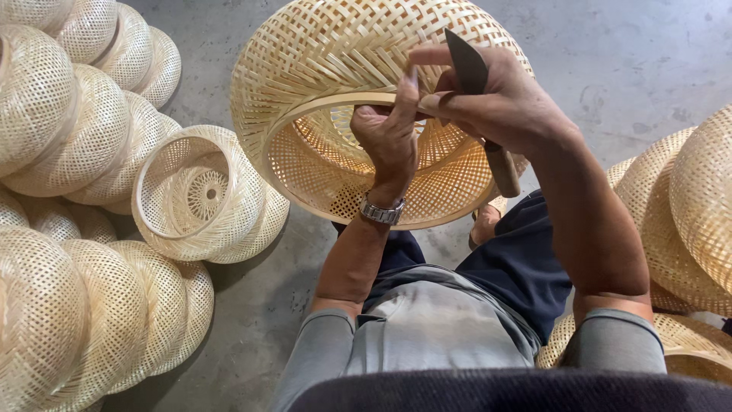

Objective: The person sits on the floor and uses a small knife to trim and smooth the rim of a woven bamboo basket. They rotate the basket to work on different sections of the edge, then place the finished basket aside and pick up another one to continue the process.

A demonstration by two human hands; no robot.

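Two hands at a pale woven bamboo shade [335,69], left hand [389,137] gripping its rim, right hand [496,95] clasping a wooden-handled knife [480,107]

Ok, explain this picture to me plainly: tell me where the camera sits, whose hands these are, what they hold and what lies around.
There is no machine here. The camera sits on a person's head and looks down at their own two bare hands, so you see arms, lap and floor from above. The left hand, with a wristwatch, grips the rim of a large woven bamboo basket, domed like a lampshade and held up over the lap. The right hand holds a knife with a dark blade and a wooden handle against that rim. On the grey concrete floor lie many similar baskets: stacks on the left and more on the right.
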